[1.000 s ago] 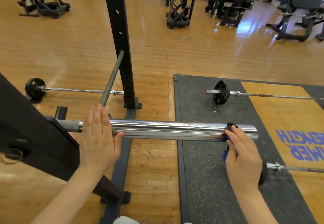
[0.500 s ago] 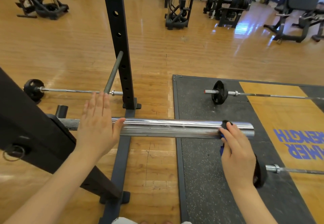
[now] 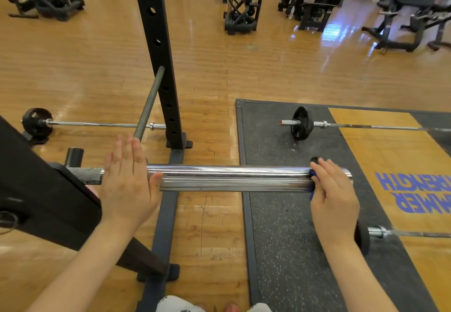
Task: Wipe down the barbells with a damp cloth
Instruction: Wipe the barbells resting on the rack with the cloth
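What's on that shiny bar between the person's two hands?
Nothing, in the head view: between the left hand and the right hand, which presses a blue cloth near its end, the chrome barbell sleeve is bare.

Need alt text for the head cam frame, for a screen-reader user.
Head view: a person's right hand presses a blue cloth on the end of a chrome barbell sleeve while the left hand lies flat on its inner end. Behind stand a black rack upright and two barbells on the gym floor.
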`<state>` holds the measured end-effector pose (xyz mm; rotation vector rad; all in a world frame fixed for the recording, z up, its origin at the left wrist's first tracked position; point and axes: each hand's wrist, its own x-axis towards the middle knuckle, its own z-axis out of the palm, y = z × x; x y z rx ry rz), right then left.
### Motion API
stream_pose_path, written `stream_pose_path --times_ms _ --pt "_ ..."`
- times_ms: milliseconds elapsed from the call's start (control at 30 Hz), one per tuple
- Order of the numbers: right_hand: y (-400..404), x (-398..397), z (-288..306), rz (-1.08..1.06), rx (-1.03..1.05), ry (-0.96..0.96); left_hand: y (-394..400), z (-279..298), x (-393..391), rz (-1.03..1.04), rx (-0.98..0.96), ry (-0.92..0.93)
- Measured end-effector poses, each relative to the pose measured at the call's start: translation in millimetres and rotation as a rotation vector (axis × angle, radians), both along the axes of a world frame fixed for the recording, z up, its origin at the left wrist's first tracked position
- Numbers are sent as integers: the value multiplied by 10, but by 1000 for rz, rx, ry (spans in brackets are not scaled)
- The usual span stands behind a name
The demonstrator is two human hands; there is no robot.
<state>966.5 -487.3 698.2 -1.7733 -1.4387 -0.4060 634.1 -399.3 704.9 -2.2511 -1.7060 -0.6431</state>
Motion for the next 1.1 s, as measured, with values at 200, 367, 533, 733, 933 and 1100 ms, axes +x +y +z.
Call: stream_pose_path --times_ms 200,367,533,733,933,1100 --pt "-349 -128 -190 56 32 -17 183 121 -13 -15 -101 75" --pt "-200 -62 -31 36 71 -18 79 152 -15 -12 -112 63" --pt "119 -112 8 45 31 -89 -201 16 -12 -15 -70 52" --pt "-187 -157 -197 123 75 -47 -134 -74 -12 0 -9 45" --pt "-284 -119 -105 87 68 -13 116 105 15 -19 -31 3" --pt "19 -51 88 27 51 -35 95 149 -6 -33 -92 3"
